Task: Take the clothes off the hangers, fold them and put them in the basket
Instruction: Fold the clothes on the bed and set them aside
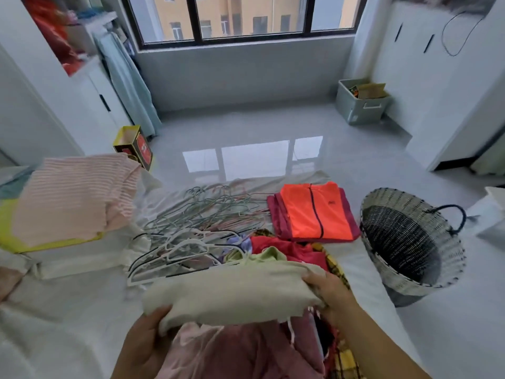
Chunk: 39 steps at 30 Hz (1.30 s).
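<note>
I hold a folded pale cream garment point(232, 291) above a heap of unfolded clothes point(273, 346) on the bed. My left hand point(144, 340) grips its near left end from below, and my right hand point(332, 292) grips its right end. A folded orange jacket point(314, 212) lies on a maroon garment farther off on the bed. Beside it to the left is a pile of empty hangers point(196, 222). The woven basket point(410, 242) leans tilted at the bed's right side, its opening facing me, with nothing visible inside.
A stack of pink striped and yellow folded clothes point(71, 198) sits on the bed's left. Beyond the bed are a glossy tiled floor, a yellow and red box point(134, 146), a grey storage bin point(360, 102) and white cabinets on both sides.
</note>
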Available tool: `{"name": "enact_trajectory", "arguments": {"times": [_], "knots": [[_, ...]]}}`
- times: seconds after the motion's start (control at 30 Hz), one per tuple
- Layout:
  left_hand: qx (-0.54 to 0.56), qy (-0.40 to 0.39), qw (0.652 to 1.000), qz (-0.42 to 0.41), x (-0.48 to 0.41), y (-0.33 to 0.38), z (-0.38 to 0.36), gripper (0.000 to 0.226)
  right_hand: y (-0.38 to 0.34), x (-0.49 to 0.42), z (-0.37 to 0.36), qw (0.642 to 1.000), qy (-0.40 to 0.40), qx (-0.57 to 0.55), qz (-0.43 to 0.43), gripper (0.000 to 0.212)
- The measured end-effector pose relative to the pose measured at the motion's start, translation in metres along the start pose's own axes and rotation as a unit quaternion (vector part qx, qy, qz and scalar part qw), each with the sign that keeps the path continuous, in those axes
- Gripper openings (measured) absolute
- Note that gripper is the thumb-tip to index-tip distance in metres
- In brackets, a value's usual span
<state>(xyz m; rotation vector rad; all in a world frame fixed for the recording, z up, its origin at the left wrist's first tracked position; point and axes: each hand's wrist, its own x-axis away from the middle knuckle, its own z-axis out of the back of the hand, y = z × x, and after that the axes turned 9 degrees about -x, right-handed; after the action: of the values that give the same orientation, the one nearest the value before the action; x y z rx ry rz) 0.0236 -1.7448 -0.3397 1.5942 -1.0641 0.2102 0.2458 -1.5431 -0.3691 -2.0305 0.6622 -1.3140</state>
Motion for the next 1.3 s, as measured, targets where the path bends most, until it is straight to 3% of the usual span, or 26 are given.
{"name": "enact_trajectory", "arguments": {"times": [0.07,0.17,0.23,0.37,0.6,0.67,0.7,0.8,0.87,0.93,1.0,1.1,1.2,1.3], "knots": [[-0.057,0.001,0.998,-0.001,-0.023,-0.009,-0.034,0.025,-0.024,-0.016,0.027,1.000,0.029,-0.004,0.006,0.007],[-0.116,-0.029,0.993,-0.009,-0.061,-0.021,-0.086,0.019,-0.056,-0.048,0.069,0.997,0.073,-0.007,0.025,0.021],[-0.140,-0.042,0.989,-0.010,-0.086,-0.030,-0.127,0.017,-0.079,-0.074,0.093,0.995,0.089,-0.023,0.037,0.019],[-0.157,-0.106,0.982,-0.014,-0.144,-0.046,-0.211,0.017,-0.138,-0.133,0.125,0.992,0.092,-0.025,0.077,0.009],[-0.195,-0.132,0.967,-0.097,-0.243,-0.064,-0.289,0.022,-0.205,-0.253,0.158,0.981,0.085,0.010,0.172,0.010],[-0.247,-0.132,0.957,-0.082,-0.268,-0.081,-0.283,0.020,-0.193,-0.280,0.176,0.983,0.097,0.026,0.155,0.011],[-0.285,-0.125,0.948,-0.061,-0.279,-0.093,-0.275,0.034,-0.180,-0.290,0.186,0.984,0.109,0.044,0.134,0.014],[-0.375,-0.084,0.923,0.033,-0.290,-0.136,-0.242,0.069,-0.132,-0.314,0.221,0.968,0.201,0.117,0.099,0.056],[-0.413,-0.076,0.906,0.052,-0.277,-0.166,-0.220,0.054,-0.102,-0.317,0.229,0.962,0.226,0.129,0.087,0.068],[-0.394,-0.087,0.915,0.025,-0.261,-0.184,-0.202,0.038,-0.077,-0.314,0.221,0.961,0.219,0.155,0.069,0.055],[-0.303,-0.060,0.951,0.001,-0.242,-0.178,-0.191,0.017,-0.056,-0.302,0.200,0.958,0.205,0.185,0.074,0.044],[-0.220,-0.001,0.975,-0.037,-0.222,-0.146,-0.163,0.014,-0.031,-0.277,0.155,0.962,0.167,0.195,0.096,0.040],[-0.345,0.028,0.935,-0.073,-0.199,-0.120,-0.112,0.013,-0.007,-0.243,0.102,0.962,0.090,0.236,0.108,0.026],[-0.511,0.055,0.856,-0.059,-0.176,-0.120,-0.040,0.008,0.025,-0.206,0.062,0.948,-0.008,0.307,0.084,0.009]]}}
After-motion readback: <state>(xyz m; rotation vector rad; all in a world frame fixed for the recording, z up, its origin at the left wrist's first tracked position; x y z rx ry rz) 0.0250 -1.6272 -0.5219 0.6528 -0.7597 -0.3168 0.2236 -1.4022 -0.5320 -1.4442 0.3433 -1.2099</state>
